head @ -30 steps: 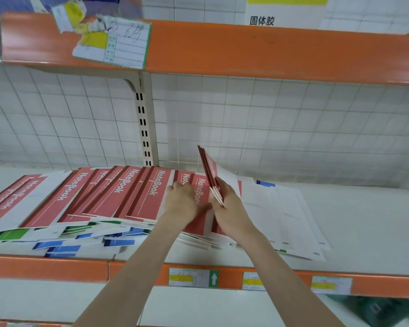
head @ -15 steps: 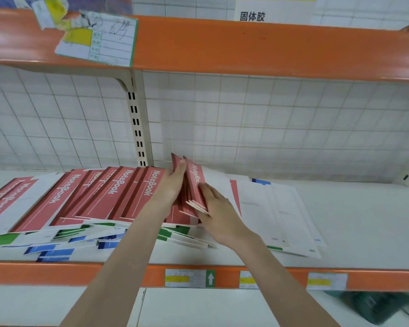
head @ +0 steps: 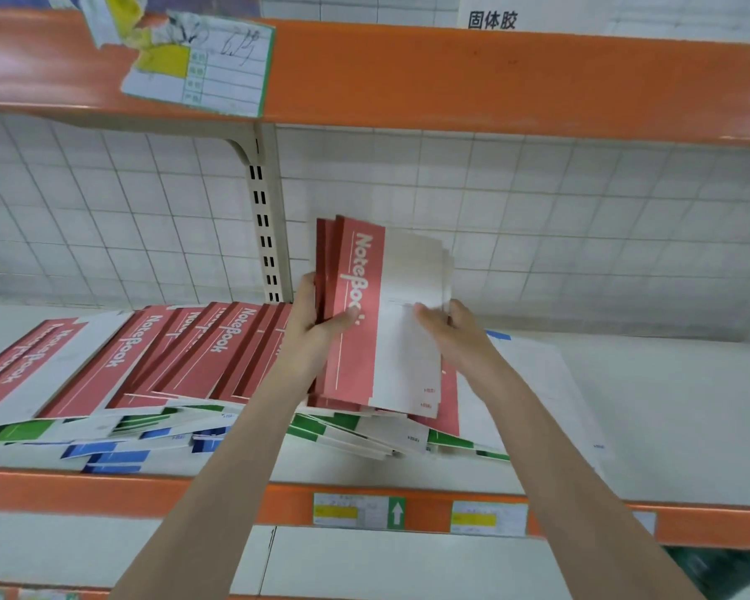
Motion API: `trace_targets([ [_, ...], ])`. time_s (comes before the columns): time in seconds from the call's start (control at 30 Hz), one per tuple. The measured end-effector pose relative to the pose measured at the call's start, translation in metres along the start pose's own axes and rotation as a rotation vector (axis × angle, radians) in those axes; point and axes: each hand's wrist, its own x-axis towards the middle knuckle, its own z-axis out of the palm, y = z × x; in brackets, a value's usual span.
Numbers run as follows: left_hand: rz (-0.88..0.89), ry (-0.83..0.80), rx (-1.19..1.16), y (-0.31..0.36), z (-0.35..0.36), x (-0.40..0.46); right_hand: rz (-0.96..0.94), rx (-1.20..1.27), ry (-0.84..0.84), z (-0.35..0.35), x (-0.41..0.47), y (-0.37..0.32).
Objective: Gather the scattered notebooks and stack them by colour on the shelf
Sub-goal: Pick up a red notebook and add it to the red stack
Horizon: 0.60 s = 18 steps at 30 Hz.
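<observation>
My left hand [head: 321, 326] grips the spine edge of a red notebook bundle [head: 373, 318] and my right hand [head: 447, 326] pinches its open edge, holding it upright above the shelf [head: 667, 426]. Thin and floppy, I judge; glossy covers may slide, so squeeze both sides.

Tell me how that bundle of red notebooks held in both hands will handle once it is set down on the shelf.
The bundle of red notebooks is thin and soft-covered, so it probably flexes. Its far edges already fan unevenly, so the smooth covers likely slide apart unless the left hand and right hand square them.
</observation>
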Motion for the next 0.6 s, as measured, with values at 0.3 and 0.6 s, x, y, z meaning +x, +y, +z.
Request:
trace_targets([
  [0.3, 0.230, -0.126, 0.098, 0.027, -0.012, 0.018, -0.273, 0.632, -0.049, 0.012, 0.002, -0.014],
  [0.6, 0.121, 0.085, 0.043, 0.010, 0.005, 0.013, -0.278, 0.327, -0.011, 0.026, 0.000, -0.004],
])
